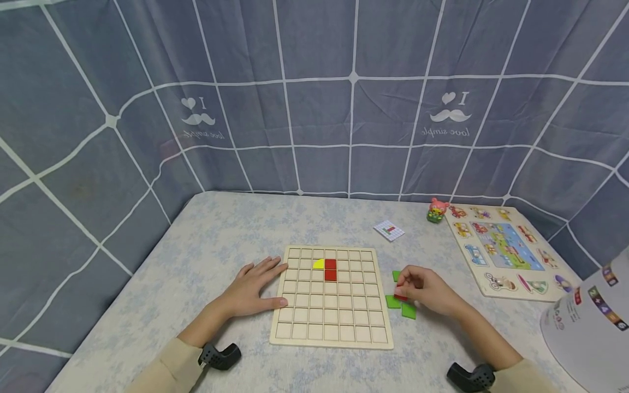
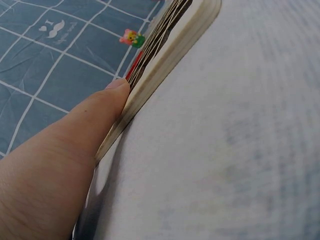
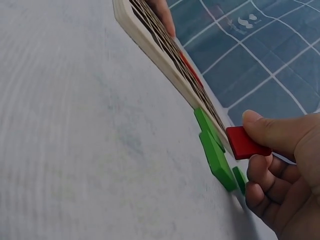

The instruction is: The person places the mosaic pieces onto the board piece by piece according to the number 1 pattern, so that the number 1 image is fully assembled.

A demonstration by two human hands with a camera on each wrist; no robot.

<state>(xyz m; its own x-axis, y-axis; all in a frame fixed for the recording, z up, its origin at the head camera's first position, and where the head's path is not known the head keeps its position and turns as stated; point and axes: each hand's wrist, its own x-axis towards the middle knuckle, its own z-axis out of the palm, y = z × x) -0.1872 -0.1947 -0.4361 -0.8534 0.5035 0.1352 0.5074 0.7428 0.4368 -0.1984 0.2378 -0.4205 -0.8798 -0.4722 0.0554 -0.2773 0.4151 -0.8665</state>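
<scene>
A wooden grid board (image 1: 331,316) lies flat on the table. Near its top sit two red square tiles (image 1: 331,269), one below the other, and a yellow rounded piece (image 1: 319,264) beside the upper one. My left hand (image 1: 250,289) rests on the board's left edge, fingers spread, its thumb (image 2: 107,102) over the rim. In my right hand (image 1: 429,289), thumb and fingers pinch a red square tile (image 3: 245,143), just right of the board. Under and around that hand lie green square tiles (image 1: 409,311), one partly hidden behind the fingers.
A small pattern card (image 1: 389,231) lies behind the board. At the back right stand a pink-and-green figurine (image 1: 436,210) and a wooden picture puzzle (image 1: 511,251). A white cylindrical container (image 1: 589,322) stands at the right edge. A grid-patterned curtain (image 1: 319,109) hangs behind the table.
</scene>
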